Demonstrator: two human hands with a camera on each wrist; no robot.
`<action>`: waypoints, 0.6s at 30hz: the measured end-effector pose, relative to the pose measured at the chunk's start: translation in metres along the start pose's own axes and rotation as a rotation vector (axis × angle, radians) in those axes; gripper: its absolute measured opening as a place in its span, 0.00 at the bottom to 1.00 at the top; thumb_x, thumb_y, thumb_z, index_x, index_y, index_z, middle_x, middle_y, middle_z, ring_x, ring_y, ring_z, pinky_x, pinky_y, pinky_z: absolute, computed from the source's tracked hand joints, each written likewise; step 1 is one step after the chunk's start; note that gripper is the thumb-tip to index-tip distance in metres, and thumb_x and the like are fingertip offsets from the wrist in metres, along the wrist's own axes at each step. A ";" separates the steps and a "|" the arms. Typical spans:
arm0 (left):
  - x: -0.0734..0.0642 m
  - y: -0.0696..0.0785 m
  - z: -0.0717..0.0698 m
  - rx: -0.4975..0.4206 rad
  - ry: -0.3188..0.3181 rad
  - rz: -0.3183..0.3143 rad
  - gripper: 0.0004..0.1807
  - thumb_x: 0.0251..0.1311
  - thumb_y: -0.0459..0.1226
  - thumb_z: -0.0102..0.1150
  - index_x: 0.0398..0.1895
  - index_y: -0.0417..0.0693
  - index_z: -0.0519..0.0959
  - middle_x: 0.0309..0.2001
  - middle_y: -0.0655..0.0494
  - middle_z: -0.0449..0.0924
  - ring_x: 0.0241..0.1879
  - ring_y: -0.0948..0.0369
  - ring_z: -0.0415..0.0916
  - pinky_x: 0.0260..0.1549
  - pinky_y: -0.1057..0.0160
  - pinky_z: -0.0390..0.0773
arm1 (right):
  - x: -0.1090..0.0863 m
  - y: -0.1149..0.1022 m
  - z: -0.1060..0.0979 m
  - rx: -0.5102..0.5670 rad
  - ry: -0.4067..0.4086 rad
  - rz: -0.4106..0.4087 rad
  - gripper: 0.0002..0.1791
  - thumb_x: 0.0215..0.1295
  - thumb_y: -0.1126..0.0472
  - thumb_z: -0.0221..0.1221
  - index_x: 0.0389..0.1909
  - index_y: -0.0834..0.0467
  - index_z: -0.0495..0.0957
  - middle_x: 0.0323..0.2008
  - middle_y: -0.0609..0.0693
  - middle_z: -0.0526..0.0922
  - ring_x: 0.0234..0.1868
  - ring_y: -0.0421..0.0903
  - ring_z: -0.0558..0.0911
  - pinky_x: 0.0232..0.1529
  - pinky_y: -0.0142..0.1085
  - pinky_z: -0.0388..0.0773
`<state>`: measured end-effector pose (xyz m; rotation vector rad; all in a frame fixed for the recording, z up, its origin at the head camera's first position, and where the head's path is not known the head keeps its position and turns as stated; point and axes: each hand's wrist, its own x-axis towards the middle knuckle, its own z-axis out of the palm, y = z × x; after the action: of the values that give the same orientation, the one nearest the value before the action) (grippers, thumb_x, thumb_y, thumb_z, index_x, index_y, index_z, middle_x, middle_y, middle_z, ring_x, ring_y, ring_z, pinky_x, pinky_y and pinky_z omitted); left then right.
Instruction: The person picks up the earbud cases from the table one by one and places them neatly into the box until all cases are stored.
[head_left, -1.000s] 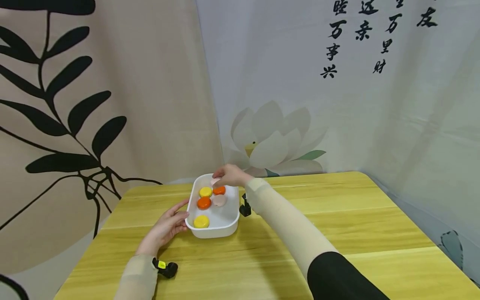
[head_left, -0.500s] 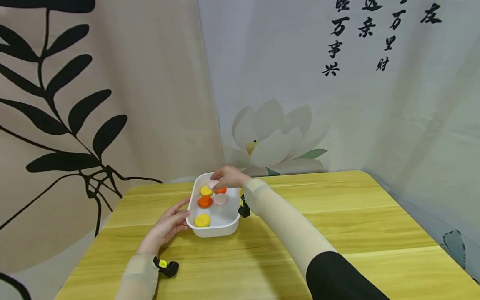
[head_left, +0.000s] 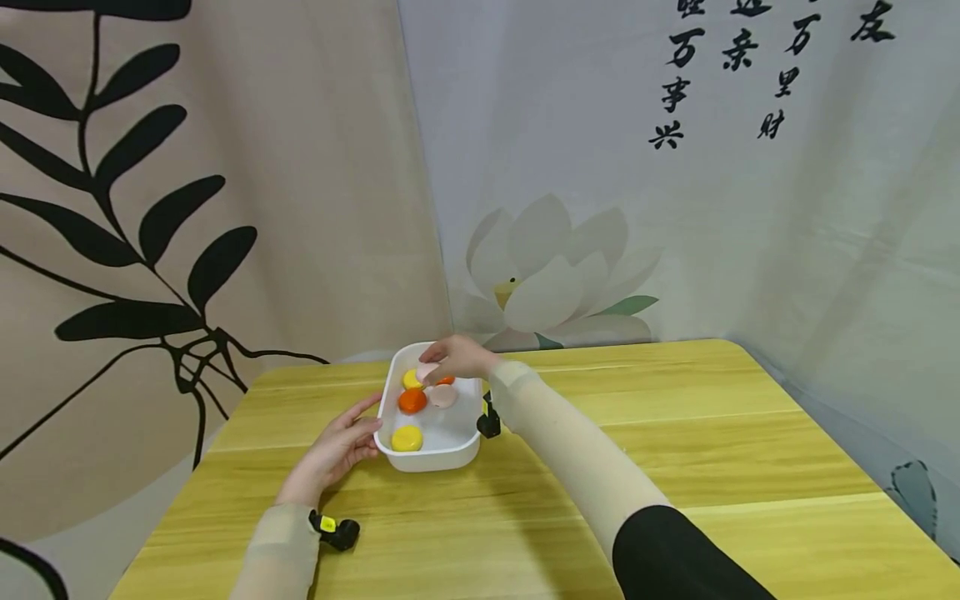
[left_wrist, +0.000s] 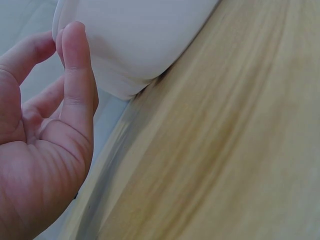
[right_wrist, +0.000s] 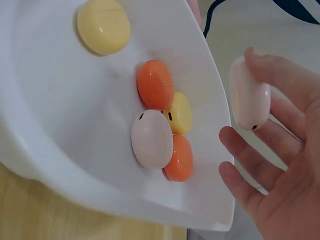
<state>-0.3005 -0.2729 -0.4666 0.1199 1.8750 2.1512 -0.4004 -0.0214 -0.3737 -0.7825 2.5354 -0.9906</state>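
A white rectangular tub (head_left: 453,437) stands at the table's far side. In it lie smooth rounded discs: a yellow one (head_left: 407,438) near the front, an orange one (head_left: 412,401), a pale pink one (head_left: 443,396), and another orange and yellow piece clustered behind. My right hand (head_left: 463,360) holds up a second pale pink disc (right_wrist: 250,95) over the tub's far end, pinched between thumb and fingers; a small dark slot shows on its edge. Extended fingers of my left hand (head_left: 337,450) touch the tub's left side, with the fingertips at the rim in the left wrist view.
The light wooden table (head_left: 675,450) reaches to a cloth backdrop (head_left: 337,167) printed with leaves, a lotus and characters. Small black wrist cameras sit on both arms, the left one (head_left: 339,532) close above the tabletop.
The right hand has raised the pale pink disc slightly and shifted it left and nearer, so it covers more of the rear discs. The left hand stays at the tub's side.
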 end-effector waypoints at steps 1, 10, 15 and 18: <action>0.000 0.000 0.000 -0.001 -0.001 0.001 0.36 0.70 0.33 0.51 0.77 0.46 0.48 0.40 0.47 0.78 0.26 0.64 0.75 0.27 0.70 0.80 | 0.000 0.001 0.000 0.013 0.003 0.003 0.24 0.57 0.52 0.68 0.55 0.53 0.80 0.53 0.45 0.81 0.52 0.42 0.76 0.57 0.37 0.73; 0.001 0.002 0.001 0.003 0.003 0.002 0.36 0.70 0.33 0.51 0.77 0.46 0.48 0.39 0.48 0.79 0.25 0.64 0.75 0.27 0.70 0.79 | -0.002 0.015 0.003 0.222 -0.020 0.042 0.23 0.56 0.51 0.68 0.54 0.50 0.80 0.51 0.43 0.82 0.47 0.41 0.79 0.53 0.39 0.76; 0.000 0.001 0.001 0.012 -0.002 0.004 0.36 0.70 0.33 0.51 0.77 0.46 0.48 0.39 0.48 0.79 0.26 0.64 0.75 0.28 0.70 0.80 | -0.003 0.021 0.006 0.267 -0.037 0.042 0.24 0.54 0.55 0.70 0.54 0.50 0.81 0.51 0.43 0.82 0.46 0.41 0.78 0.49 0.38 0.76; 0.000 0.000 0.001 0.013 -0.006 0.004 0.36 0.70 0.33 0.51 0.77 0.46 0.48 0.39 0.48 0.79 0.26 0.64 0.75 0.28 0.69 0.80 | -0.004 0.021 0.007 0.252 -0.051 0.031 0.24 0.54 0.56 0.70 0.54 0.52 0.81 0.51 0.43 0.82 0.48 0.41 0.77 0.49 0.40 0.75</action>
<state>-0.3001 -0.2716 -0.4666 0.1327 1.8871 2.1391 -0.4018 -0.0095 -0.3932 -0.6840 2.3125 -1.2327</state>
